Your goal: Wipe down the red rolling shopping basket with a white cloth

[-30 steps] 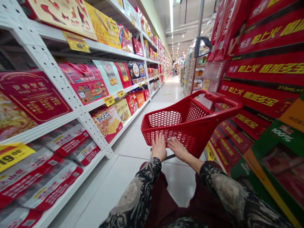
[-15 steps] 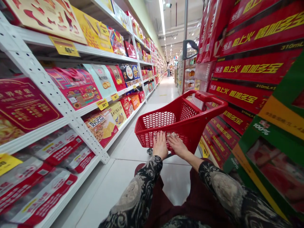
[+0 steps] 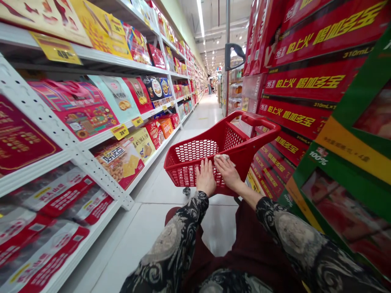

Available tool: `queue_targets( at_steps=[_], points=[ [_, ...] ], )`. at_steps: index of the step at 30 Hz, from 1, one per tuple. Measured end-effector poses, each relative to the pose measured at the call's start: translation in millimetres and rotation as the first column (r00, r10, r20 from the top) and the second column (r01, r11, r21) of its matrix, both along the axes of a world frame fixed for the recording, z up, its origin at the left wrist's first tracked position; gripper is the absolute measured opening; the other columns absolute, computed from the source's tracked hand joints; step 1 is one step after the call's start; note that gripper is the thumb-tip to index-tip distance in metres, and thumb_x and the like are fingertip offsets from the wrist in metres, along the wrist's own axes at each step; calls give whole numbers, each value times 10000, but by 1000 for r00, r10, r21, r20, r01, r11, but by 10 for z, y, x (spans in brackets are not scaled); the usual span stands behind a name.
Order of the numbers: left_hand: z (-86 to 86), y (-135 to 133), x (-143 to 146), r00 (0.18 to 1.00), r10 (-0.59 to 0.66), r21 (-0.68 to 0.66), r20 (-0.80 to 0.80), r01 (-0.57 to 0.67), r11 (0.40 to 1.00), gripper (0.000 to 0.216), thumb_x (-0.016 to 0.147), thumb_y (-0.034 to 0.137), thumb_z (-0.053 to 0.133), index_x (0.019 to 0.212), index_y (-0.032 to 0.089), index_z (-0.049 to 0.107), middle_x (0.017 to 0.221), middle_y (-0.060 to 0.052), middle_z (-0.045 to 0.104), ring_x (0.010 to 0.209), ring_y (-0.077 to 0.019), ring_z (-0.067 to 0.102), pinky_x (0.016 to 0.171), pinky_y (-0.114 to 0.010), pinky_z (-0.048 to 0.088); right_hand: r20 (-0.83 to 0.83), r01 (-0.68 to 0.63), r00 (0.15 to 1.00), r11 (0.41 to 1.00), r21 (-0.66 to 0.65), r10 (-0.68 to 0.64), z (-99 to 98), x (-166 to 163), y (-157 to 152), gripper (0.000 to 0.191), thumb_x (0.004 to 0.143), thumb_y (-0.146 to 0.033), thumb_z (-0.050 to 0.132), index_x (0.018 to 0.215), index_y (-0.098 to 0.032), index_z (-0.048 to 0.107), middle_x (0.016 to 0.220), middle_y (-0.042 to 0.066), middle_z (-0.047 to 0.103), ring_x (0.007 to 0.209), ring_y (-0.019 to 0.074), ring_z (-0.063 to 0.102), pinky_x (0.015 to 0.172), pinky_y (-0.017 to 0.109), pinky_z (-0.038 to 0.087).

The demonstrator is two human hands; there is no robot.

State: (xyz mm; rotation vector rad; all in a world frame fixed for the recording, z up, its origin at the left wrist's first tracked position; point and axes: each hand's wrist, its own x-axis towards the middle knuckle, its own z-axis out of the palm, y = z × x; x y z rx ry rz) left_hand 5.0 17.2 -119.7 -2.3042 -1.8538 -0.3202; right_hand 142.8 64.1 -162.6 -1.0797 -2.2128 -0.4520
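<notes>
A red plastic shopping cart (image 3: 195, 162) with perforated sides stands in front of me, and its basket looks bare inside. My left hand (image 3: 205, 177) lies against the near side of the basket, its fingers stretched out and holding nothing. Just to its right, my right hand (image 3: 227, 173) presses a small crumpled whitish cloth (image 3: 225, 157) against the same side near the rim. Most of the cloth is hidden under the fingers.
White shelves (image 3: 100, 142) with boxed snacks and bottle packs line the left. Stacked red drink cartons (image 3: 305, 81) and green boxes (image 3: 324, 162) rise close on the right. A grey post (image 3: 227, 24) stands beyond the cart. The tiled aisle (image 3: 207, 110) runs ahead, with a distant person (image 3: 209, 83).
My right hand has slid up the cart's side towards the rim with the cloth. The left hand stays on the side. The view has shifted slightly, so the cart appears farther left.
</notes>
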Motion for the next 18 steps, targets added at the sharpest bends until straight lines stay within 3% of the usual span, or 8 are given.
queue_targets(
  at_steps=[4,7,11,15,18],
  points=[
    [-73,-27,97,998,-57,-1,-25,57,998,671,772,183,374,1408,69,193,1505,-125,137,1381,-254,106,1101,-486,151,74,41,997,996,-77,-35,-312,130,-67,445,835,-64,389,1265,-118,490,1360,135,438,1318,246,297,1026,496,335],
    [-116,-44,174,997,-77,-20,-26,77,997,659,774,188,371,1402,64,217,1502,-124,152,1377,-262,122,1099,-490,156,89,39,996,996,-80,-32,-367,238,-177,443,823,-51,378,1241,-108,515,1330,142,474,1301,249,329,998,486,370],
    [-53,-32,298,995,-100,-30,-20,100,995,679,763,173,379,1405,54,193,1502,-132,144,1377,-265,119,1097,-494,159,-42,36,999,997,69,-33,-1,412,-257,450,856,-64,316,1267,-124,491,1339,119,469,1339,205,253,1044,453,322],
    [82,-13,470,989,-150,0,-14,150,989,704,758,163,380,1416,81,145,1512,-117,108,1383,-254,85,1094,-497,167,-219,177,967,965,193,-134,451,659,-134,481,856,-55,288,1308,-125,437,1374,109,428,1361,184,181,1085,471,240],
    [131,-32,596,980,-200,8,-19,200,980,716,754,170,389,1416,76,134,1513,-120,101,1384,-255,70,1096,-495,163,-240,235,952,957,173,-190,433,840,-44,495,849,-56,303,1327,-128,410,1384,111,414,1361,192,182,1087,493,222]
  ],
)
